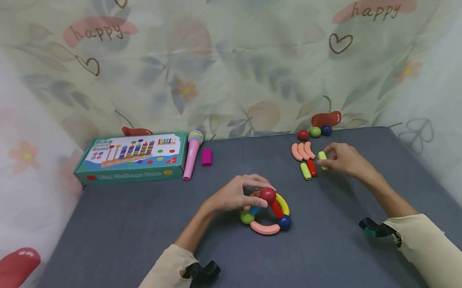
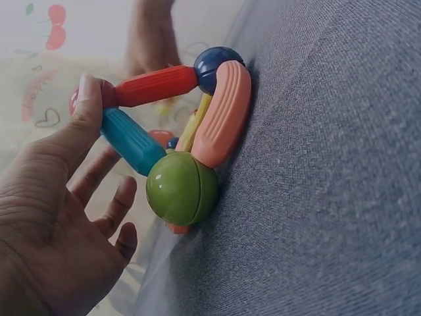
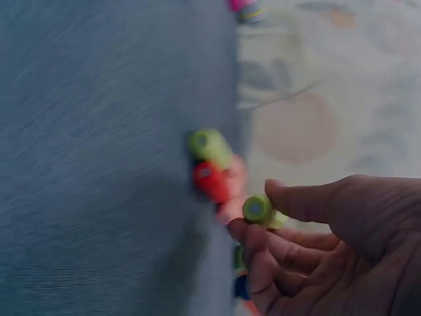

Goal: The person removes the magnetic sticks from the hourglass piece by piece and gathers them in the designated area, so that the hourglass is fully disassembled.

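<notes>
My left hand [image 1: 239,194] grips the red ball [image 1: 268,195] at the top of a pyramid-like frame of magnetic rods and balls. Its thumb lies on the ball, while other fingers spread apart in the left wrist view. A blue rod [image 2: 133,141] and a red rod [image 2: 156,85] slope down from that ball. At the base, a curved pink rod [image 1: 265,228] joins a green ball [image 1: 246,217] to a dark blue ball [image 1: 284,222], and a curved yellow rod [image 1: 283,204] runs behind. My right hand [image 1: 345,158] pinches a yellow-green rod [image 3: 258,209] between thumb and fingers, above the table.
Beside the right hand lie a yellow-green rod [image 1: 305,171], a red rod [image 1: 312,168] and curved pink rods [image 1: 302,151]. Loose balls [image 1: 315,132] sit at the back edge. A game box [image 1: 132,158], pink toy microphone [image 1: 193,153] and magenta block [image 1: 206,157] stand back left.
</notes>
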`<action>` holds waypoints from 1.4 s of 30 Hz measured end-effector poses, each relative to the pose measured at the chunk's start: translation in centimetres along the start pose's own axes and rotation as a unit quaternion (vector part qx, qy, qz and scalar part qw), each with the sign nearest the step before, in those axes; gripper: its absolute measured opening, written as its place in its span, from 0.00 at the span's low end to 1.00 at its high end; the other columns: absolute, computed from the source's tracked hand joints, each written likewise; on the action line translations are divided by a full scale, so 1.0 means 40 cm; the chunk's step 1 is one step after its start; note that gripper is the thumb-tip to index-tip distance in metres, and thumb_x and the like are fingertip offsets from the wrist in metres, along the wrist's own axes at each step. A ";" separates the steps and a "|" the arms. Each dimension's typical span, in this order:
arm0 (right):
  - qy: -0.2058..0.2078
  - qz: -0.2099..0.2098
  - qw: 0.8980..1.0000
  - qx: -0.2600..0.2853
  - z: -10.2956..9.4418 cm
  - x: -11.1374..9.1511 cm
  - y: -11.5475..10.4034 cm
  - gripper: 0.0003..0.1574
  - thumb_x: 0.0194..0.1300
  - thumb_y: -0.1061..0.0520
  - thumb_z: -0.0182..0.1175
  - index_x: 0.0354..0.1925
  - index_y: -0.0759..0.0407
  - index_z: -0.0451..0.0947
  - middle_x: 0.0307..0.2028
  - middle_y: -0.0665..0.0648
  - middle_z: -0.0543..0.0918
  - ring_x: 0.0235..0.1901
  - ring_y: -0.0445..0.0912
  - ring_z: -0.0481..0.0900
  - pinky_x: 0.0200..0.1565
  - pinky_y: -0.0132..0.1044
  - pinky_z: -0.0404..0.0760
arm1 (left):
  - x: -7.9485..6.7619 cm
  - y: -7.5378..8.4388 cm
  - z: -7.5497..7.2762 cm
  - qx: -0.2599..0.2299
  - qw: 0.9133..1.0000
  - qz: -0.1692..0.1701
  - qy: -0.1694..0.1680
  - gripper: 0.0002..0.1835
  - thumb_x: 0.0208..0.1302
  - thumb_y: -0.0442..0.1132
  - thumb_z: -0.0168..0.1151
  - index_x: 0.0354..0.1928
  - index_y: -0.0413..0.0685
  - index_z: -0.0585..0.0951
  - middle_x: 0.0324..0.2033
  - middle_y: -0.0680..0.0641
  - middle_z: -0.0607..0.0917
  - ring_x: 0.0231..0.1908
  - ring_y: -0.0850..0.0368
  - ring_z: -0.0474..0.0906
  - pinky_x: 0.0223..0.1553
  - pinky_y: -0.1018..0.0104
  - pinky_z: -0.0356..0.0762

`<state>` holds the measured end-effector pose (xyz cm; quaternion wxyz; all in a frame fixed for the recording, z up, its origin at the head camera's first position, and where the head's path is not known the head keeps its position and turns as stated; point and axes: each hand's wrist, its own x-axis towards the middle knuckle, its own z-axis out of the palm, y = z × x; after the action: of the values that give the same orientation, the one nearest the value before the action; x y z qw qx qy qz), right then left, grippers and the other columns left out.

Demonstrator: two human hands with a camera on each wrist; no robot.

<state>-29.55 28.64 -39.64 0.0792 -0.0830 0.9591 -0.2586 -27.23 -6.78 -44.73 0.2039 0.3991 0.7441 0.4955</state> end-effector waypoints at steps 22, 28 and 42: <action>-0.028 0.036 0.998 -0.046 0.046 0.009 -0.001 0.28 0.78 0.54 0.58 0.59 0.79 0.74 0.35 0.67 0.86 0.31 0.50 0.82 0.36 0.41 0.79 | -0.017 0.001 0.004 0.032 0.999 0.000 0.002 0.23 0.70 0.39 0.69 0.66 0.53 0.82 0.65 0.50 0.82 0.60 0.58 0.75 0.47 0.65 0.76; 0.034 -0.045 0.997 -0.050 0.041 -0.050 -0.122 0.23 0.75 0.56 0.62 0.58 0.74 0.75 0.33 0.64 0.84 0.27 0.49 0.79 0.32 0.40 0.78 | -0.027 0.001 0.005 0.039 0.999 0.010 0.003 0.24 0.71 0.39 0.68 0.67 0.53 0.81 0.67 0.49 0.81 0.65 0.56 0.75 0.57 0.56 0.81; -0.137 -0.240 0.960 -0.048 0.105 -0.136 -0.351 0.29 0.67 0.52 0.72 0.62 0.60 0.79 0.46 0.55 0.82 0.40 0.43 0.79 0.41 0.30 0.81 | -0.032 -0.004 0.001 0.070 0.997 0.019 -0.020 0.24 0.74 0.38 0.65 0.69 0.43 0.78 0.68 0.42 0.78 0.48 0.51 0.79 0.48 0.67 0.77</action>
<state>-21.79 15.74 -35.48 0.1415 -0.3491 0.9022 -0.2101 -26.48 -7.82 -44.99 0.1806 0.4364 0.7651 0.4377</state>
